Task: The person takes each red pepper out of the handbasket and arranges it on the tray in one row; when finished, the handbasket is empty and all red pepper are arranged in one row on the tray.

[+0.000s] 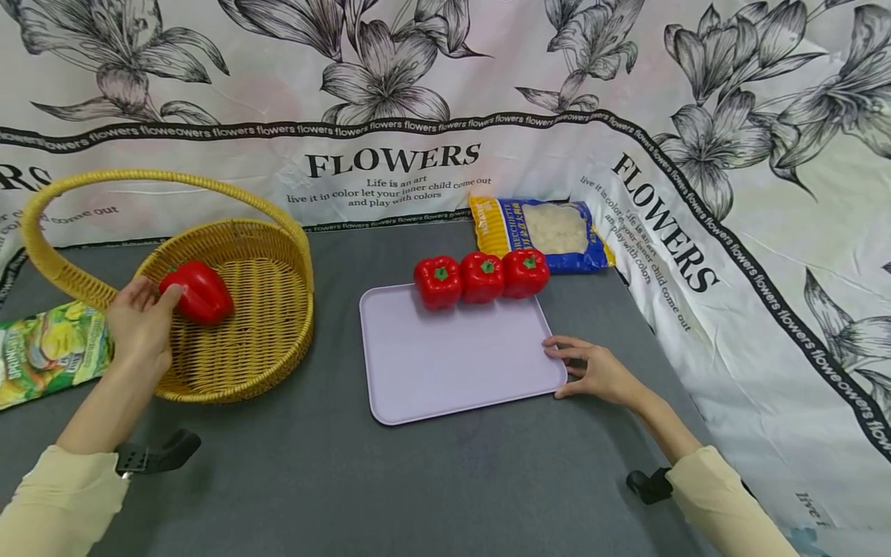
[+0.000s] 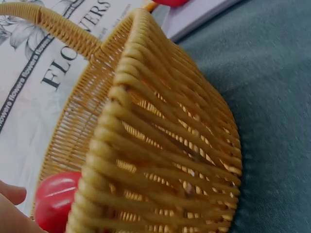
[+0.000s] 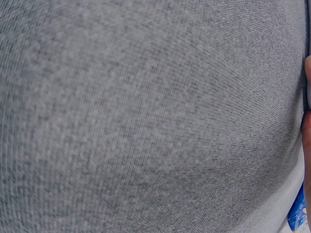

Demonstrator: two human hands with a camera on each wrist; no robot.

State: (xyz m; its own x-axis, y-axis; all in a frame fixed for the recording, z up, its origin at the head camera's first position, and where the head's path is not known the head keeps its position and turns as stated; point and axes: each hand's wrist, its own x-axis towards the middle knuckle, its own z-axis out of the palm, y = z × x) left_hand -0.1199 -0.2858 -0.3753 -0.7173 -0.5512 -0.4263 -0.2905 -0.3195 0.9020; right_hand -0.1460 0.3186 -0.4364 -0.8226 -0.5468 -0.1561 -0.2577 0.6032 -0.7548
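A red bell pepper (image 1: 201, 292) sits in the left part of the yellow wicker basket (image 1: 244, 387). My left hand (image 1: 142, 321) reaches over the basket's left rim, its thumb at the pepper's side and the other fingers left of it, loosely bent. In the left wrist view the pepper (image 2: 56, 199) shows beside the fingers, partly hidden by the woven rim. My right hand (image 1: 602, 373) holds the pale lilac tray (image 1: 459, 356) at its near right corner, fingers over the right edge and thumb at the front. Three red bell peppers (image 1: 482, 278) stand in a row along the tray's far edge.
A blue and yellow pasta bag (image 1: 550, 232) lies behind the peppers. Left of the basket lies a green packet (image 1: 52, 352), partly covered by my left hand. The basket's tall handle (image 1: 167, 179) arches over its far side. Grey cloth (image 1: 445, 487) covers the table.
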